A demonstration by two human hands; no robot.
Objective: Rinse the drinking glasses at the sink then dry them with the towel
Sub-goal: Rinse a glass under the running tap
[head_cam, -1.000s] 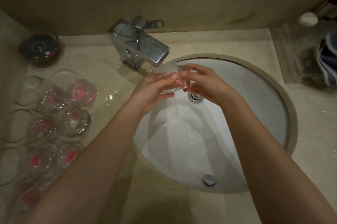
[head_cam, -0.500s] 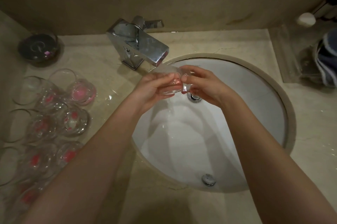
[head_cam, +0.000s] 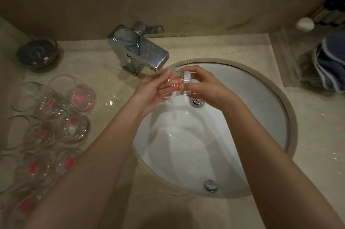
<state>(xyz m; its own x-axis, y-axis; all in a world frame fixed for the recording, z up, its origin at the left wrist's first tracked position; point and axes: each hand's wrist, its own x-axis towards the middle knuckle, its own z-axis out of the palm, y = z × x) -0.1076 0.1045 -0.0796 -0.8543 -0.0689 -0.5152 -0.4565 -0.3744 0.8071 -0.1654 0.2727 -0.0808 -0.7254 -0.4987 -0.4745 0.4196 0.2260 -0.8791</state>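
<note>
A clear drinking glass (head_cam: 177, 84) lies on its side just under the spout of the chrome faucet (head_cam: 138, 51), above the white sink (head_cam: 261, 109). My left hand (head_cam: 149, 88) cups its open end from the left, fingers reaching into or along it. My right hand (head_cam: 207, 87) grips its thick base from the right. Several more clear glasses (head_cam: 56, 116) with pink marks stand on the counter at the left. A blue towel (head_cam: 330, 64) lies at the far right.
A dark glass bowl (head_cam: 38, 53) sits at the back left corner. A clear tray (head_cam: 291, 60) holds the towel on the right counter. The drain (head_cam: 196, 101) lies below my hands and an overflow cap (head_cam: 211, 185) sits at the basin's near wall.
The glass has turned between my hands, its thick base now facing up under my right fingers. Both hands have stayed under the spout.
</note>
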